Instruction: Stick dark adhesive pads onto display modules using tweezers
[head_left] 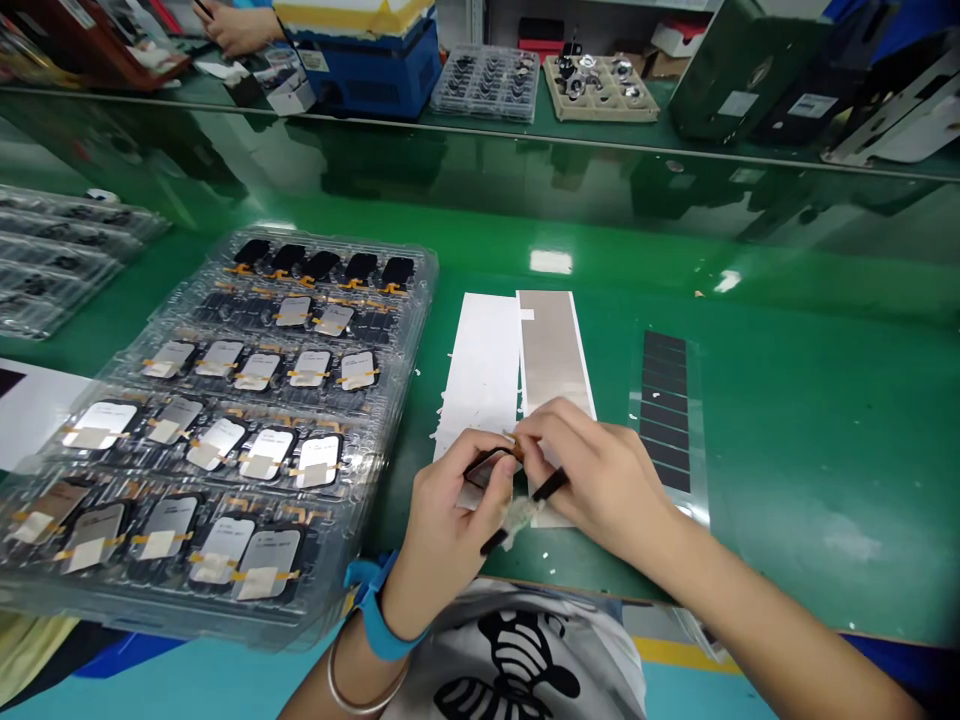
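Note:
My left hand [459, 500] is closed on the edge of a small black-rimmed display module [486, 462], held over the white sheets. From the module's upper right side sticks out a small orange flex cable [517, 448]. My right hand [607, 475] is closed, its thumb and fingertips meeting at that cable. Out of its grasp slants a thin black tool [553, 485], its middle wrapped in whitish tape [520, 516]. Under the hands lie a white paper strip [484, 350] and a white-edged sheet with a grey-beige face [555, 345]. The fingers partly hide the module.
On the left, a clear plastic tray [409, 330] carries several display modules with pale pads. More trays [60, 250] are stacked beyond it. To the right lies a film strip with black rectangles [664, 410]. Along the back, a shelf holds boxes and parts trays; a co-worker's hand [240, 30] is there.

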